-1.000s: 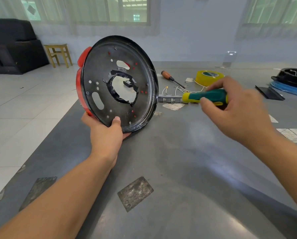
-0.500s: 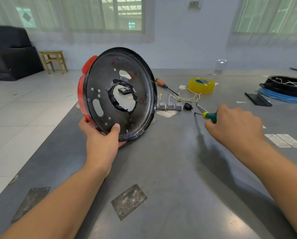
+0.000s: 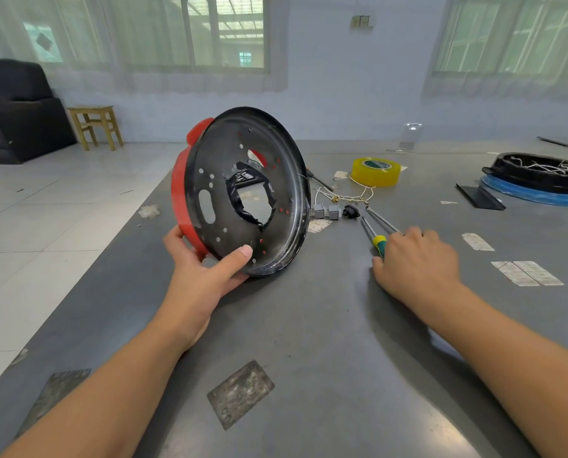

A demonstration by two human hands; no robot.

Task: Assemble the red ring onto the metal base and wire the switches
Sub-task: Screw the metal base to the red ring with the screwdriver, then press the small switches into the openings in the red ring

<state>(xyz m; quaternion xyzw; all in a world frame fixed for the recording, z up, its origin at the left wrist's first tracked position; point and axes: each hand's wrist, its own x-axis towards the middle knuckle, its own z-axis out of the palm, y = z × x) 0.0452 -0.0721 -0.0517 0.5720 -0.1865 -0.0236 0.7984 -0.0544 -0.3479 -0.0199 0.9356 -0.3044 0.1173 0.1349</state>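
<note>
While the black metal base (image 3: 243, 196) is propped up on its edge on the grey table (image 3: 309, 325), tilted, the red ring (image 3: 180, 200) is seated round its far side. It's gripped at the bottom by the left hand (image 3: 203, 269), thumb pressed on the near face and fingers curled behind the ring. Just right of it, small grey switches (image 3: 325, 210) with thin wires (image 3: 345, 193) are lying on the table. A green-and-yellow screwdriver (image 3: 375, 238) is laid flat there too, its handle covered by the right hand (image 3: 414, 262), fingers curled over it. Farther back, a yellow tape roll (image 3: 376, 171) can be seen.
</note>
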